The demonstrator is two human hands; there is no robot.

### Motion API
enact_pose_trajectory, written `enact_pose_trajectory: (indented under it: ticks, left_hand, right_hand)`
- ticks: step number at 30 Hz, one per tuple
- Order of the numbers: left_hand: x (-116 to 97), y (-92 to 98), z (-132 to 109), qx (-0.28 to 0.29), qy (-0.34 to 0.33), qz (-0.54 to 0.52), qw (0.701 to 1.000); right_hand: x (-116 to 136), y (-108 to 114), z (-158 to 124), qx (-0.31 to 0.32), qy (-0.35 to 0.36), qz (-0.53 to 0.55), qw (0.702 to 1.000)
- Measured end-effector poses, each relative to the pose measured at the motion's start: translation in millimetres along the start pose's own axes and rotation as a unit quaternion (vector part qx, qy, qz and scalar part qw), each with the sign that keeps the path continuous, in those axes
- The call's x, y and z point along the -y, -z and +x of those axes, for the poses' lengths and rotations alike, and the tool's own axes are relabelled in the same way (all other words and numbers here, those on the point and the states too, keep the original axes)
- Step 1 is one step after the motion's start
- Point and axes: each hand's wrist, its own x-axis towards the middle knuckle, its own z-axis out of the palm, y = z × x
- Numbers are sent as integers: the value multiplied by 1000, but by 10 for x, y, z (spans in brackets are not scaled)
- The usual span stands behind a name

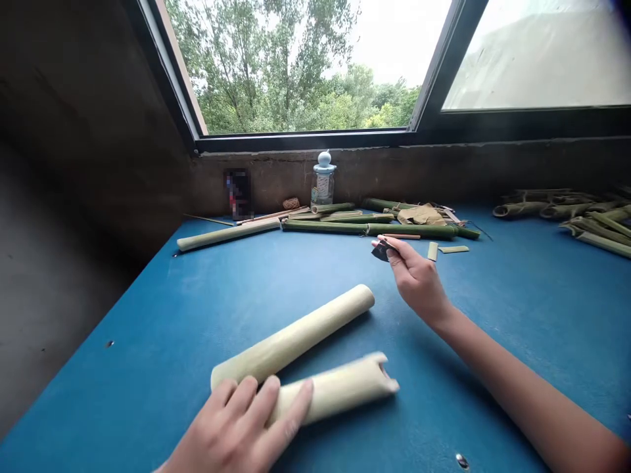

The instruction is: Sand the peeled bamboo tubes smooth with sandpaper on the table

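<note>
My left hand (pixel 246 420) lies over the near end of a pale, peeled bamboo tube (pixel 340 393), with its fingers curled across the top. At its right end the tube has a notch cut into the rim. Just behind it, a second peeled bamboo tube (pixel 296 332) lies slanted on the table, its left end close to my left fingertips. Raised above the table farther back, my right hand (pixel 414 272) pinches a small, dark piece of what looks like folded sandpaper (pixel 382 250). Some of the right fingers are hidden behind the hand.
The table (pixel 148 355) is blue. Along its back lie green bamboo stalks (pixel 414 230), a pale bamboo stick (pixel 229 234), a glass jar (pixel 323 184), a ball of twine (pixel 290 203) and crumpled brown paper (pixel 421 215). Small bamboo strips (pixel 453 249) lie beyond my right hand. More bamboo (pixel 606 230) is piled right.
</note>
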Motion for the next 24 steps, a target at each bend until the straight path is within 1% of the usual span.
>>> enact_pose_trajectory:
  ticks: [2,4,5,7,9,11,14,15,17,19,21,24]
  left_hand:
    - [138,-139,97,4,34,60,998]
    - [308,-239,212,20,64,102,992]
    - [375,-266,258,33,77,108,991]
    - [441,-271,309,55,83,84,991]
    - [420,-232,298,59,67,33,995]
    - [356,-186,245,52,37,-14,998]
    - [293,-179,153,26,15,-25,999]
    - [295,-197,131,17,22,-14,1000]
    - [328,-250,107,-1,57,21,998]
    - [374,-290,110,-10,90,41,995]
    - [410,-292,131,-12,93,29,995]
    - [421,-245,164,-8,46,-25,999]
  right_hand:
    - [48,-35,-37,22,16,1,1000]
    - [89,-96,-85,49,43,3,998]
    - [103,-129,-109,62,57,3,996]
    - [129,-192,-155,88,78,-3,993]
    - [177,-241,-206,113,93,-12,989]
    - [266,-278,-269,139,107,-18,984]
    - [435,-333,-380,174,141,-19,975]
    - [479,-357,-413,185,156,-19,970]
    - [517,-414,-463,206,172,-19,963]
    - [489,-469,-477,220,163,-21,962]
    - [421,-500,-451,219,137,-22,966]
    - [322,-493,-342,174,104,-23,979]
